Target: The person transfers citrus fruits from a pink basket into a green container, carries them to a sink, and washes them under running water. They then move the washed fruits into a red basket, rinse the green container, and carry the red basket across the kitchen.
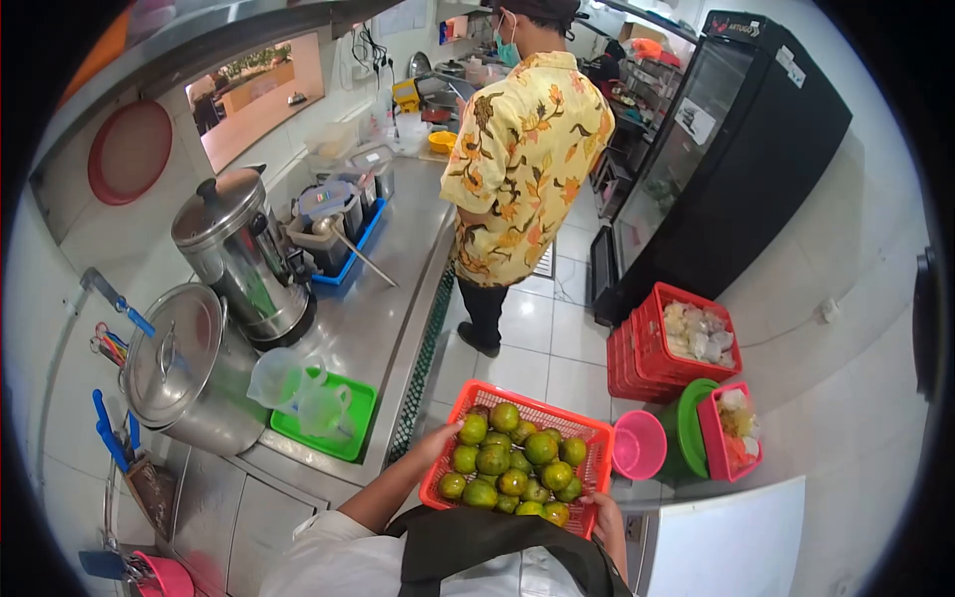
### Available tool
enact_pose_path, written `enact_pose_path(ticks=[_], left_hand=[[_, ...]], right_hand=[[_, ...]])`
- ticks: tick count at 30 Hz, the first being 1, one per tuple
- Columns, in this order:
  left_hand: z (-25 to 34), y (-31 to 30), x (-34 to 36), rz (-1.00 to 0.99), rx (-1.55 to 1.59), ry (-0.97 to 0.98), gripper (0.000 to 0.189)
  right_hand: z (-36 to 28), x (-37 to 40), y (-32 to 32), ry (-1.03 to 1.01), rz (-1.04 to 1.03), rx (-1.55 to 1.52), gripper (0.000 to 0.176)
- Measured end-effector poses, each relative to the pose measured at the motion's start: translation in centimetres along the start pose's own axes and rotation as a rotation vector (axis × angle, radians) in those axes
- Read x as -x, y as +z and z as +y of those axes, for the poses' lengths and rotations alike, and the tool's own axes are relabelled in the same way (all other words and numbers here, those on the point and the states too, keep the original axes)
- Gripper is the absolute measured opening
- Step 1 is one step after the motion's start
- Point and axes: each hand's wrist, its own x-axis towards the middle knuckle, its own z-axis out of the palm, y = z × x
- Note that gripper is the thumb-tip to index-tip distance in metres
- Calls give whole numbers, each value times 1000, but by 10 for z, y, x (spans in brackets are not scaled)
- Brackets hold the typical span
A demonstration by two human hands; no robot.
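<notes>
I hold a red plastic basket (595,456) in front of my body, level with the counter's edge. Several green oranges (493,459) with yellowish patches fill it in a heap. My left hand (438,443) grips the left rim, fingers partly hidden by the basket wall. On the near right corner, my right hand (608,517) closes round the rim. A dark apron strap crosses my white shirt just below the basket.
Left, a steel counter (363,328) bears a big lidded pot (184,358), a steel urn (244,254) and a green tray (363,398) with clear jugs. Ahead stands a person (532,159) in a patterned shirt. Right are red crates (647,338), a pink bucket (639,445) and a black fridge (736,179).
</notes>
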Motion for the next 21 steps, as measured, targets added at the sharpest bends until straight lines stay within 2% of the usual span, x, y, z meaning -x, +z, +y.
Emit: enact_pose_path(ticks=[2, 4, 7, 9, 12, 15, 16, 18, 20, 21], left_hand=[[8, 9, -22, -93, -9, 2, 46], [23, 21, -38, -18, -74, -20, 45], [37, 36, -51, 28, -118, 54, 44], [31, 29, -60, 235, -230, 187, 44], [31, 16, -58, 252, -45, 189, 43], [27, -7, -54, 330, 130, 228, 42], [26, -16, -56, 358, 198, 244, 42], [38, -21, -55, 431, 222, 302, 42], [51, -32, -56, 505, 73, 435, 50], [56, -42, -57, 496, 130, 444, 49]], right_hand=[[-13, -13, -5, -22, -7, -31, 55], [-31, -43, -21, 123, 12, -45, 57], [-62, -62, -8, 98, -20, -3, 48], [-63, -102, -27, 110, -53, 23, 48], [-71, -143, -18, 94, -164, 50, 54], [-96, -167, 31, 74, -292, 208, 69], [-100, -181, 39, 89, -311, 231, 69], [-101, -217, 60, 127, -371, 275, 72], [-106, -244, 91, 129, -427, 368, 74], [-108, -254, 107, 163, -445, 382, 74]])
